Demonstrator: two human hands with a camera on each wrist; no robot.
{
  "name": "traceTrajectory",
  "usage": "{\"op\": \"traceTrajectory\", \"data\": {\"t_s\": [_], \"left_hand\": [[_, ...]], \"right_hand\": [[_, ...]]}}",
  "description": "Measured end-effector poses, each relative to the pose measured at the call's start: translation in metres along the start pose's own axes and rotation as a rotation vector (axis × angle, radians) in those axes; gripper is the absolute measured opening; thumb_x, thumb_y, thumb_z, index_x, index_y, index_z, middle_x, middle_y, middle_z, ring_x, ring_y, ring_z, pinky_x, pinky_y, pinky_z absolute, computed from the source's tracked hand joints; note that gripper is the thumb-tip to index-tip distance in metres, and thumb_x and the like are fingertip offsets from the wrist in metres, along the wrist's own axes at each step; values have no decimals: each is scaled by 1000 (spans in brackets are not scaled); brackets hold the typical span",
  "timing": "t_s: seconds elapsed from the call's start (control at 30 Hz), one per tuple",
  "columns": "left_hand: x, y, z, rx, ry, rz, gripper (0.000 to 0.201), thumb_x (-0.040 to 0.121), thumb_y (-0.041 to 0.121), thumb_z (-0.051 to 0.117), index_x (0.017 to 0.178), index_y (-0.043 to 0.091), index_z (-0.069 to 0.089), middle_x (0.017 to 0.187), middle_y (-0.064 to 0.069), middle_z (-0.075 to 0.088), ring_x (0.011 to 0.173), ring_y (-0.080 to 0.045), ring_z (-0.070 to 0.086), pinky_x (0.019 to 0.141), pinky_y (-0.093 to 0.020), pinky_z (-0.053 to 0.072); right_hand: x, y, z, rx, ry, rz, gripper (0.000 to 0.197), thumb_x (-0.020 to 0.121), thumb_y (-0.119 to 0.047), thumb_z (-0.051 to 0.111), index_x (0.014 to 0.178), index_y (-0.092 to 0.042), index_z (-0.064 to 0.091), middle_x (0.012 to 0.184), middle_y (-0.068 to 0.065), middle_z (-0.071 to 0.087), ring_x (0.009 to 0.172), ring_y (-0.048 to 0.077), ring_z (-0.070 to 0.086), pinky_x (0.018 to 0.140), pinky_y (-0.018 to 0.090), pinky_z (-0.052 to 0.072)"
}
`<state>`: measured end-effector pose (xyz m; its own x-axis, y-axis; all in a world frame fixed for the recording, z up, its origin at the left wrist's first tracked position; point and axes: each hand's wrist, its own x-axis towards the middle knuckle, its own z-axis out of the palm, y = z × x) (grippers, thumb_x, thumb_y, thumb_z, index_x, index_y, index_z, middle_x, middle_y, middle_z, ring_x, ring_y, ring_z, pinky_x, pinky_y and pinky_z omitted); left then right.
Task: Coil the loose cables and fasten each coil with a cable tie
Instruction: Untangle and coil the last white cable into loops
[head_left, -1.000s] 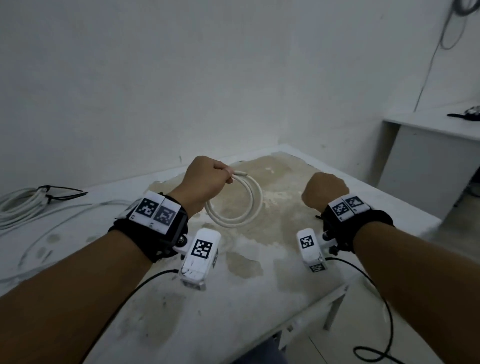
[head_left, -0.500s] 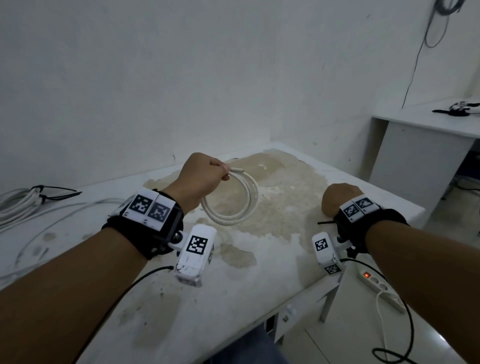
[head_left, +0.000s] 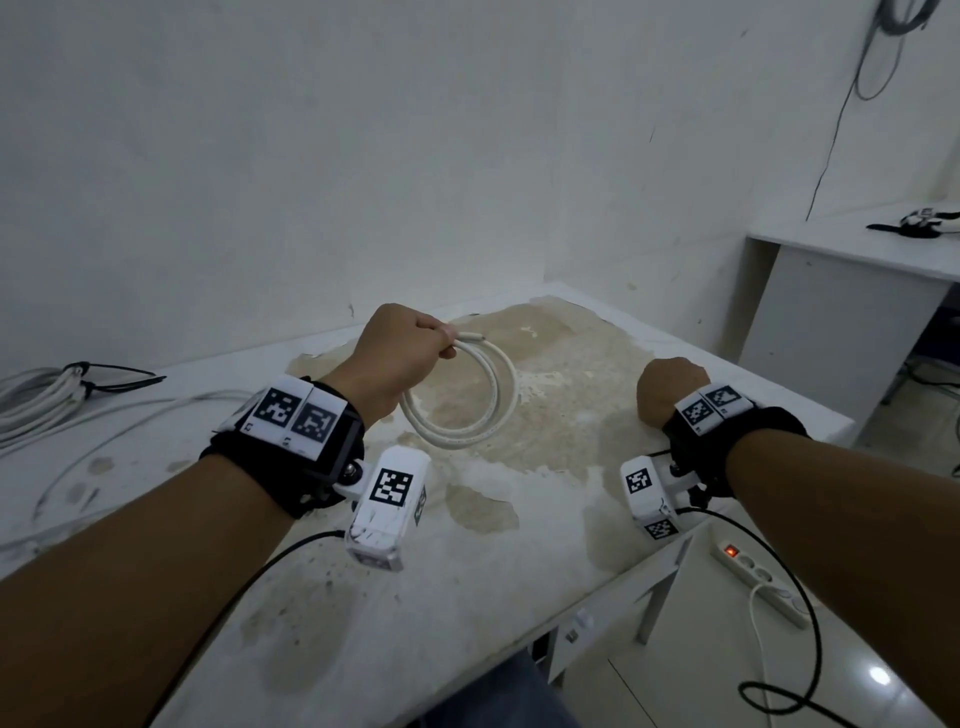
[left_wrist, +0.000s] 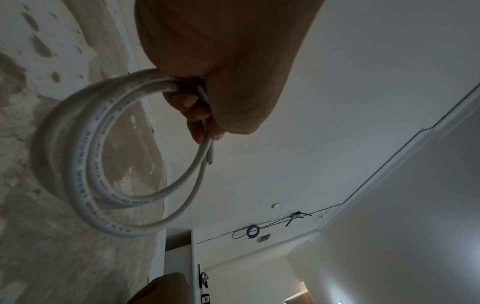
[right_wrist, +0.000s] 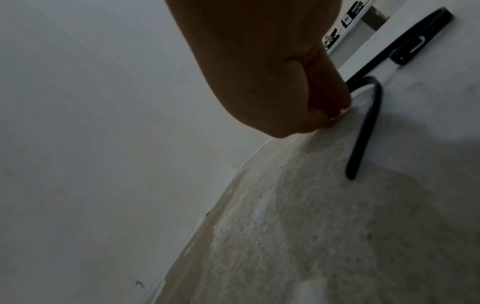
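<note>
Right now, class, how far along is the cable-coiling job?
Done: one white bundle at the far left of the table already wears a black tie. In hand: the left hand grips a small white coil, not yet tied. The right hand is down at a black cable tie on the table; whether it has hold of it is unclear. Left: tying this coil, then coiling the loose cable on the left.

Stained, peeling white table (head_left: 467, 597) in the foreground, brown patches across its far half. White side desk (head_left: 841, 291) far right against the wall, a small dark object (head_left: 914, 226) on its top, too small to identify. White power strip (head_left: 758, 579) on the tiled floor (head_left: 857, 686) near right, red switch light on. Thin dark wire (head_left: 836, 135) hanging down the right wall.
</note>
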<state>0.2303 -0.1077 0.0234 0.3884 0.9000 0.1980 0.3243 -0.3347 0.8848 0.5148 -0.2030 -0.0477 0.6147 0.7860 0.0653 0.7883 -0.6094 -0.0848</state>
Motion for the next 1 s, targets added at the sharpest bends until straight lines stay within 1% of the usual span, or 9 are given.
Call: {"op": "traceTrajectory", "data": {"t_s": [0.17,0.23,0.3,0.43,0.53,0.63,0.8,0.9,1.0], "left_hand": [[0,-4,-6,-25,10,1,19,95,19,62,81,14,74,79,-2,72,63,-7,50,70,-28,40],[1,-6,-12,-34,20,5,19,95,19,62,82,15,74,78,-1,72,59,-5,50,68,-26,39],[2,-8,-21,-40,33,15,19,95,19,62,82,15,75,76,0,72,56,-2,49,63,-25,39],[1,-14,-50,-26,89,47,18,95,18,61,92,11,78,73,2,71,47,5,50,60,-21,37],[-4,-20,-80,26,187,65,19,95,18,61,92,13,79,72,4,71,48,7,53,60,-21,38],[-12,-34,-115,67,286,52,19,95,17,61,92,13,79,71,5,70,51,7,54,62,-19,39],[-21,-66,-167,160,428,-4,21,94,18,60,86,13,79,72,0,72,56,0,57,66,-29,45],[-18,-81,-187,248,514,5,23,93,22,59,80,16,78,72,2,73,73,-17,68,76,-42,55],[-10,-95,-198,241,551,40,22,91,23,59,81,16,77,71,2,73,76,-21,70,81,-49,55]], "right_hand": [[5,-44,-20,120,100,-37,32,91,-5,53,61,-9,43,70,4,50,78,25,58,67,29,45],[8,-70,-32,171,167,-128,22,90,-7,56,68,-6,59,74,5,59,87,26,66,70,28,49],[13,-99,-42,270,265,-267,15,88,-10,62,86,-8,77,92,7,73,93,27,68,81,32,55],[4,-177,-62,652,367,-553,11,84,-11,71,91,-11,79,90,3,76,87,18,69,85,29,52],[-8,-234,-71,914,274,-726,7,83,-14,75,89,-14,78,71,-13,68,65,-1,61,69,18,47],[-18,-284,-70,1101,146,-893,7,83,-13,75,89,-16,78,72,-14,69,66,-4,63,67,11,46],[-38,-353,-52,1438,-157,-1017,9,85,-2,73,90,-9,75,78,8,75,76,22,73,76,33,60],[-38,-383,-41,1463,-162,-1043,9,85,-3,73,90,-10,75,80,7,75,79,22,74,79,35,59],[-29,-403,-33,1449,-125,-1051,9,84,-5,74,88,-13,76,80,3,75,78,20,73,82,41,59]]}}
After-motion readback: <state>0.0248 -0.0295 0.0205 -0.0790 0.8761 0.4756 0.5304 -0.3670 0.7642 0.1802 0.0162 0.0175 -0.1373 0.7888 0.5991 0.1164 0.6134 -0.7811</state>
